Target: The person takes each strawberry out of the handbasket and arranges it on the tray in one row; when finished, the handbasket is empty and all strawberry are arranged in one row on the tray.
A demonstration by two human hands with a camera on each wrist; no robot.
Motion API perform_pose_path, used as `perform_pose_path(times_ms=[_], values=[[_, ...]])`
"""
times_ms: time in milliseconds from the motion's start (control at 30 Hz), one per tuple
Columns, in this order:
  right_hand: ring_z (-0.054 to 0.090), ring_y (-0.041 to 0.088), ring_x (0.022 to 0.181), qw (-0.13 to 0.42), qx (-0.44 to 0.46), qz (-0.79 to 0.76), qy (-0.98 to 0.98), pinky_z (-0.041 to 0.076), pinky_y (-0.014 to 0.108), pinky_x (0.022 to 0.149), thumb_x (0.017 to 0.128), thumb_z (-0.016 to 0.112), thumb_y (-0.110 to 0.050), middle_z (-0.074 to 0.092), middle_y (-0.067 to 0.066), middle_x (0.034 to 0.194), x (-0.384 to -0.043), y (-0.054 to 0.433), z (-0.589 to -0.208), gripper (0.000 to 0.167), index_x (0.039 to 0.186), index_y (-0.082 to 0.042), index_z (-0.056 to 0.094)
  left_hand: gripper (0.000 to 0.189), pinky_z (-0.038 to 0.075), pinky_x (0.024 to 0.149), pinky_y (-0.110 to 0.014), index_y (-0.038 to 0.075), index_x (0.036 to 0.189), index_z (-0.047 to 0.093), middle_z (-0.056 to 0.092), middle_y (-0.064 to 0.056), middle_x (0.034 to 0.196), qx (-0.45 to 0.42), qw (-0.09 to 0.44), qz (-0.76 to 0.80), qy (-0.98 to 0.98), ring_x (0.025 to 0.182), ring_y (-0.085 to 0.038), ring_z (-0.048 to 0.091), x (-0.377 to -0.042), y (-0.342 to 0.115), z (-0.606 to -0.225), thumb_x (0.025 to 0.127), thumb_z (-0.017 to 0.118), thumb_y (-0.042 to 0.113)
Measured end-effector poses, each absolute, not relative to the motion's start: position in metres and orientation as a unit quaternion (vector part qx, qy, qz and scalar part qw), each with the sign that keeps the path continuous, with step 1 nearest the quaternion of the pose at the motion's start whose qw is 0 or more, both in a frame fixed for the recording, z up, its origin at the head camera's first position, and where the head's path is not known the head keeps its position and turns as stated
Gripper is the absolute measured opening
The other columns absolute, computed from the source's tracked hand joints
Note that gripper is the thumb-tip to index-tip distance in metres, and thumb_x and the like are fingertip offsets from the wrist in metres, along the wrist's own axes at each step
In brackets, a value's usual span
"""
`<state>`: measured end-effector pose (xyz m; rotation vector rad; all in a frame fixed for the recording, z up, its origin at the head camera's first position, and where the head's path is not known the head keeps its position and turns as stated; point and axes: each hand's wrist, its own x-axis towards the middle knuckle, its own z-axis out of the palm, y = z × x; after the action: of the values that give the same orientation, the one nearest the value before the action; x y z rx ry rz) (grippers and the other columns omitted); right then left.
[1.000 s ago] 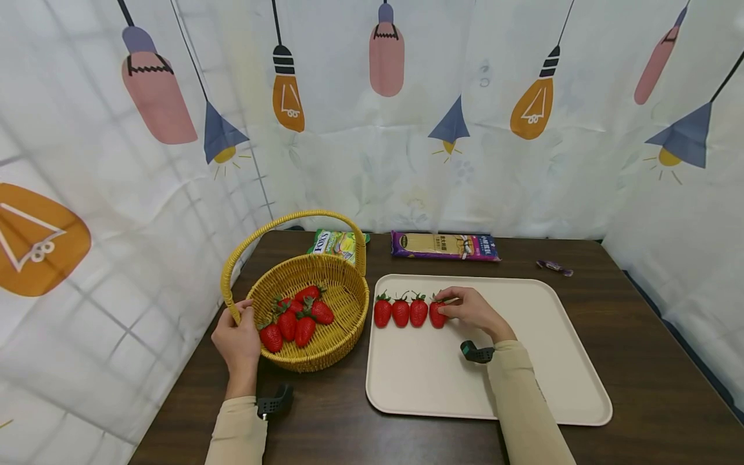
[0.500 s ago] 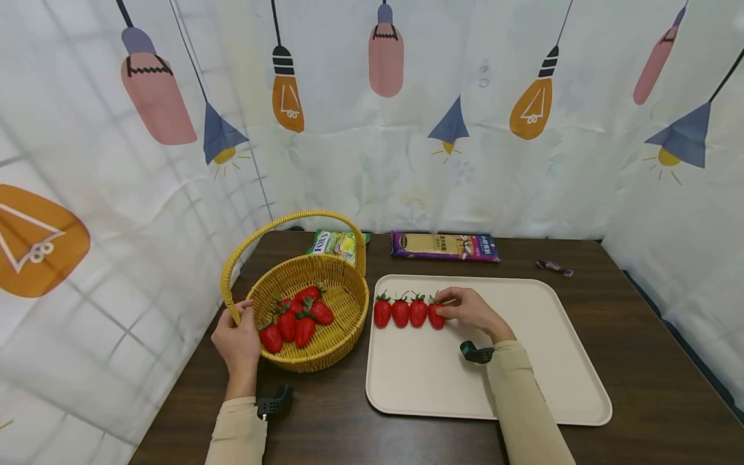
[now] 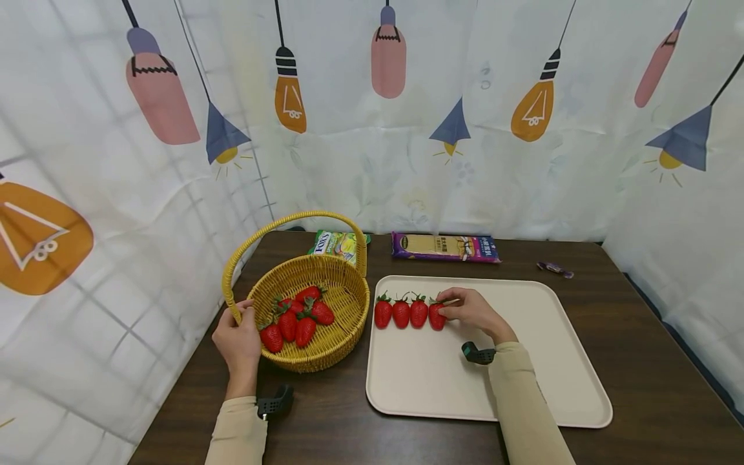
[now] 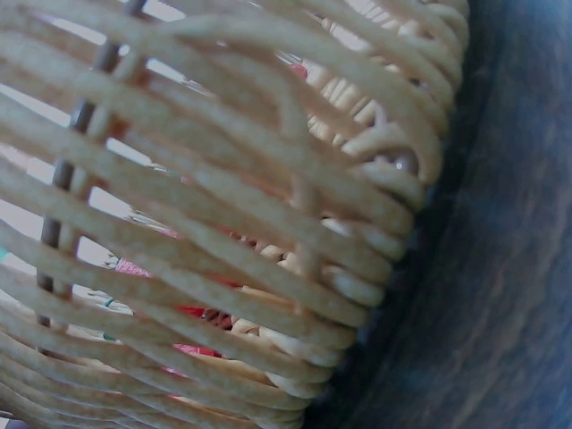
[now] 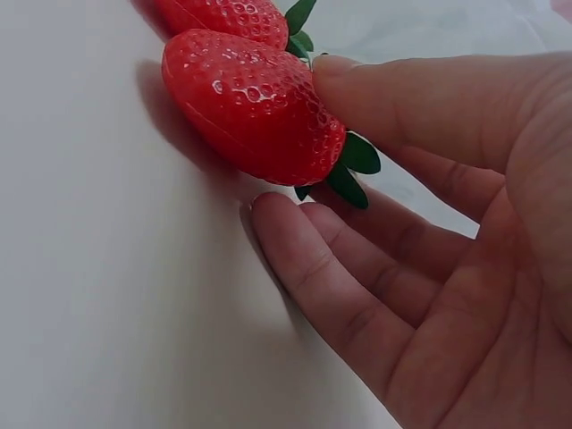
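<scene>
In the head view my left hand (image 3: pixel 237 339) grips the yellow woven basket (image 3: pixel 343 345) on its left side, where the arched handle meets the rim. Several red strawberries (image 3: pixel 305 329) lie inside it. The left wrist view shows only the basket's woven wall (image 4: pixel 206 188), with bits of red through the gaps. My right hand (image 3: pixel 472 313) is over the beige tray (image 3: pixel 430 381), pinching the rightmost strawberry (image 5: pixel 255 107) of a short row near its leafy end. The thumb (image 5: pixel 402 98) presses the fruit's upper side. To its left, other strawberries (image 3: pixel 400 313) lie side by side, leaves pointing away.
Behind the basket is a green snack packet (image 3: pixel 336 244). A purple noodle packet (image 3: pixel 444 247) lies past the tray's far edge, and a small wrapped candy (image 3: pixel 555 268) is at the back right. A printed curtain (image 3: pixel 360 161) surrounds the dark table (image 3: pixel 337 420).
</scene>
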<state>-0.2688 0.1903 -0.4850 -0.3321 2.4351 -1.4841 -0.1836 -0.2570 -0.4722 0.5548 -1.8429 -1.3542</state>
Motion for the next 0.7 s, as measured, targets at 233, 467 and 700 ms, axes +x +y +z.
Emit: perform_pose_path(times_ms=[233, 467, 700], values=[[0.062, 0.030, 0.107, 0.087, -0.092, -0.515, 0.848, 0.049, 0.046, 0.090, 0.088, 0.071, -0.016, 0.064, 0.013, 0.121, -0.269, 0.193, -0.479, 0.030, 0.117, -0.007, 0.066, 0.021, 0.037, 0.068, -0.024, -0.004, 0.091, 0.067, 0.070, -0.017, 0.104, 0.215, 0.384, -0.536, -0.721, 0.082, -0.005, 0.055, -0.184, -0.258, -0.473, 0.094, 0.055, 0.013], [0.049, 0.037, 0.125, 0.031, -0.096, -0.514, 0.852, 0.039, 0.056, 0.101, 0.092, 0.068, -0.021, 0.061, 0.013, 0.128, -0.265, 0.191, -0.466, 0.034, 0.122, -0.006, 0.064, 0.022, 0.035, 0.065, -0.025, -0.004, 0.093, 0.069, 0.070, -0.015, 0.098, 0.217, 0.385, -0.532, -0.722, 0.075, -0.008, 0.052, -0.184, -0.258, -0.474, 0.094, 0.055, 0.014], [0.055, 0.034, 0.116, 0.004, -0.135, -0.562, 0.816, 0.046, 0.048, 0.097, 0.095, 0.063, -0.014, 0.061, 0.018, 0.127, -0.259, 0.170, -0.446, 0.031, 0.123, 0.000, 0.062, 0.023, 0.033, 0.061, -0.025, 0.000, 0.096, 0.072, 0.063, 0.010, 0.083, 0.221, 0.388, -0.526, -0.724, 0.068, -0.012, 0.047, -0.183, -0.258, -0.473, 0.094, 0.055, 0.015]])
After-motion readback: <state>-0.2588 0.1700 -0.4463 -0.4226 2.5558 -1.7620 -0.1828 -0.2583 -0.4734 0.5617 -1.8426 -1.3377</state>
